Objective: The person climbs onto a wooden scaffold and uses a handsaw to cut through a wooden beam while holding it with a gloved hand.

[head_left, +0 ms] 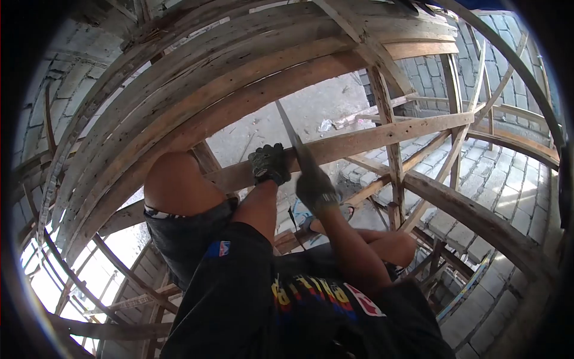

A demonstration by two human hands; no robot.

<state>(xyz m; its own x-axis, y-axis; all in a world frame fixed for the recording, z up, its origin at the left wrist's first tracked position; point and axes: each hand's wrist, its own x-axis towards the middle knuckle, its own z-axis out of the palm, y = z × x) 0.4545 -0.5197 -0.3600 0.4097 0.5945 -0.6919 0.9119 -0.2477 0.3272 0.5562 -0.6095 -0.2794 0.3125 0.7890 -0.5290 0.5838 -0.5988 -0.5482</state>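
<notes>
A long wooden plank (353, 143) runs across in front of me, sloping up to the right. My left hand (269, 163), in a dark patterned glove, is closed over the plank's top edge. Just to the right, my gloved right hand (317, 190) is closed on a handsaw, its handle hidden in the glove. The handsaw's narrow blade (289, 127) slants up and away from me across the plank, close beside my left hand. Slight motion blur covers the right hand and the blade's lower part.
Several curved-looking boards (239, 78) form a platform ahead and to the left. Upright posts (391, 155) and braces stand to the right. Concrete floor (257, 131) lies far below, and a block wall (508, 179) rises on the right. My bare knee (176, 182) is beside the boards.
</notes>
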